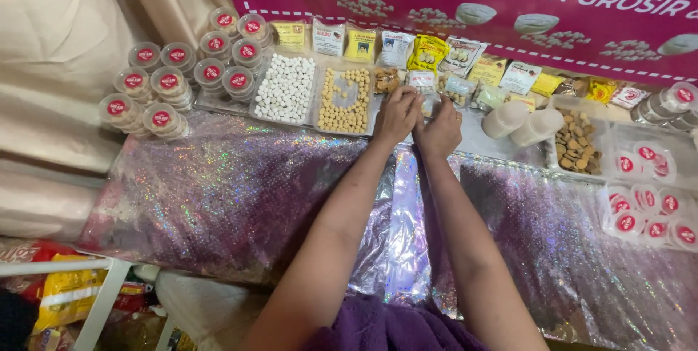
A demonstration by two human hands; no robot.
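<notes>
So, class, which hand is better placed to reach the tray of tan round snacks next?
Left, probably. The left hand lies just beside the tray of tan round snacks, at its right edge; the right hand is farther off, with the left hand between.

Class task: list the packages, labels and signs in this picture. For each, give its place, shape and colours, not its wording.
Banner: back wall, magenta, white lettering, bowl pictures.
Round tubs: stacked far left, clear, red-and-white lid labels.
Sachets: row below the banner, yellow and white.
Flat tubs: right edge, clear, red round labels.
Left hand and right hand: at a small clear pack.
</notes>
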